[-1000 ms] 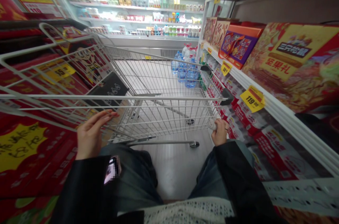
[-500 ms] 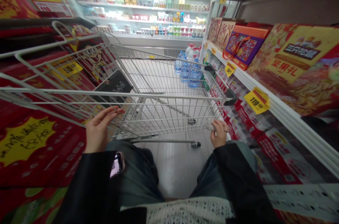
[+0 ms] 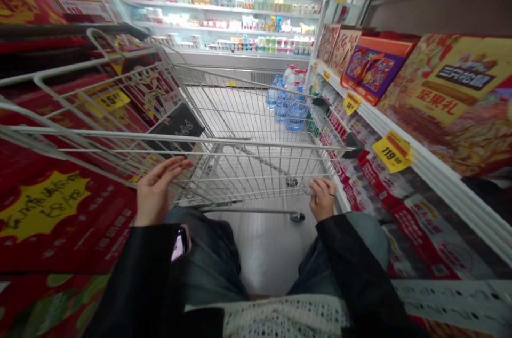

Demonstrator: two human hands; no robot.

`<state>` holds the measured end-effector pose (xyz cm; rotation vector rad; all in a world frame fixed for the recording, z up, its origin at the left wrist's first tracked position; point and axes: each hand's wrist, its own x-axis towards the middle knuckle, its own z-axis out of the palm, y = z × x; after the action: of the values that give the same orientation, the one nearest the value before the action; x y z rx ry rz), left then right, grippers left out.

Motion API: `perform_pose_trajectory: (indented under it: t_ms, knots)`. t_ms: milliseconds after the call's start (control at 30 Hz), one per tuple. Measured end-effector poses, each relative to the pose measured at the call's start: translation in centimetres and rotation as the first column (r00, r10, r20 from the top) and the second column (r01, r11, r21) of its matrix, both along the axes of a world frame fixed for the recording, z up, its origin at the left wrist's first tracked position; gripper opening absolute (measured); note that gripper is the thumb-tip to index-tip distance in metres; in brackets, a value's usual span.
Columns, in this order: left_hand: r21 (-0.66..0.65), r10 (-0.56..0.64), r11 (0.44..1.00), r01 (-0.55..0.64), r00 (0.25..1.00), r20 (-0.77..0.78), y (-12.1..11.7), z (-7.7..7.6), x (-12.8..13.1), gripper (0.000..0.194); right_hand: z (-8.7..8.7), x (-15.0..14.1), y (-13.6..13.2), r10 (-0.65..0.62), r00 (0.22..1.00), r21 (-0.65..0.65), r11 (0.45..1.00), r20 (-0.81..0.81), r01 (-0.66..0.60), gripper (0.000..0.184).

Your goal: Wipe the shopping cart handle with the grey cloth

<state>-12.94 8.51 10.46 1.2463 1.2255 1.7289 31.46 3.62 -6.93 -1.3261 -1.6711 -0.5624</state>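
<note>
**Two hands at the back of a wire shopping cart in a supermarket aisle**

The left hand (image 3: 157,192) is open, its fingers loosely spread and slightly curled, just above the near rim of the wire shopping cart (image 3: 244,167). It does not clearly grip anything. The right hand (image 3: 322,199) is curled shut at the cart's near right corner, around a pale see-through item (image 3: 308,187). What the item is cannot be told from this view.

The cart stands in front of the person, between the shelves, with its wheels on the pale floor (image 3: 268,255). A black flap (image 3: 176,127) lies against its wires on the left. Beyond the far end stands a cluster of big water bottles (image 3: 290,106), and a chilled display case (image 3: 216,7) lines the back.

To the right, gift boxes (image 3: 444,87) sit on a white shelf (image 3: 440,180), with a yellow 119 price tag (image 3: 392,151) on its edge. Red cartons (image 3: 52,210) with yellow signs are stacked along the left. Black sleeves (image 3: 140,279) and jeans (image 3: 212,258) fill the bottom of the view.
</note>
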Motion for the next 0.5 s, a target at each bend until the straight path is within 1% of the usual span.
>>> perform_pose_trajectory:
  t_ms: [100,167,267,300,367,433,467,500]
  knots:
    - [0.013,-0.003,1.000,0.003,1.000,-0.029,0.0,-0.2,-0.1,0.034,-0.2,-0.7,0.1,-0.005,1.000,-0.007,1.000,-0.008,0.005,0.050]
    - [0.013,-0.002,1.000,0.003,0.999,-0.048,0.0,-0.5,0.0,0.039,0.0,-0.9,0.1,0.006,1.000,-0.010,1.000,-0.008,-0.006,0.050]
    - [0.057,0.004,0.998,0.003,0.993,-0.117,-0.5,-1.6,0.7,0.055,0.9,-0.7,0.3,0.027,0.999,0.003,1.000,-0.017,-0.027,0.048]
    - [0.087,0.026,0.996,-0.012,0.987,-0.160,-0.9,-2.1,1.2,0.063,1.2,-0.6,0.4,0.034,0.999,0.012,0.999,-0.022,-0.034,0.047]
    - [0.151,0.129,0.984,-0.090,0.954,-0.270,-2.0,-3.4,2.6,0.071,1.6,-0.6,0.3,0.048,0.998,0.038,0.998,-0.029,-0.047,0.046]
    - [0.197,0.260,0.961,-0.196,0.884,-0.388,-3.3,-4.8,4.4,0.068,1.5,-1.3,0.0,0.074,0.997,0.064,0.995,-0.022,-0.072,0.045]
    - [0.211,0.302,0.950,-0.230,0.845,-0.441,-3.8,-5.5,5.2,0.065,1.3,-1.7,-0.1,0.093,0.996,0.072,0.993,-0.010,-0.092,0.044]
    - [0.208,0.313,0.948,-0.239,0.815,-0.489,-4.3,-6.2,6.0,0.064,1.1,-2.2,-0.2,0.114,0.993,0.076,0.991,0.006,-0.114,0.043]
